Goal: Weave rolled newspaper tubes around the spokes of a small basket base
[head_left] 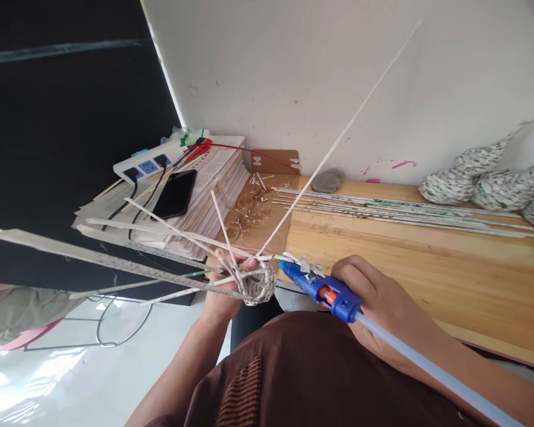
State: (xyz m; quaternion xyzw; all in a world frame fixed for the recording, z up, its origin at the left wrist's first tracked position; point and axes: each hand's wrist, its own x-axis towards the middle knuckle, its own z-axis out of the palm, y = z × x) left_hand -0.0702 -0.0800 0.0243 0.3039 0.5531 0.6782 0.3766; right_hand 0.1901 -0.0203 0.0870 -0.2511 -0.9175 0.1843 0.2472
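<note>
My left hand (225, 290) is closed around a small woven paper piece (258, 286), from which several long paper strips fan out to the left and one thin strip rises to the upper right. In my right hand (374, 296) is a blue glue gun (309, 283) with a long translucent glue stick coming out of its back. The gun's tip lies close to the strips at the top of the woven piece; whether it touches them cannot be told. White scraps cling to the gun's front.
A wooden table (418, 279) holds a row of thin paper rods (382, 212) and woven gourd shapes (454, 175). On the left, a newspaper stack (213, 196) bears a phone (175, 194) and a power strip (146, 163). Scraps litter a brown board (267, 228). A person's clothed leg shows at far left.
</note>
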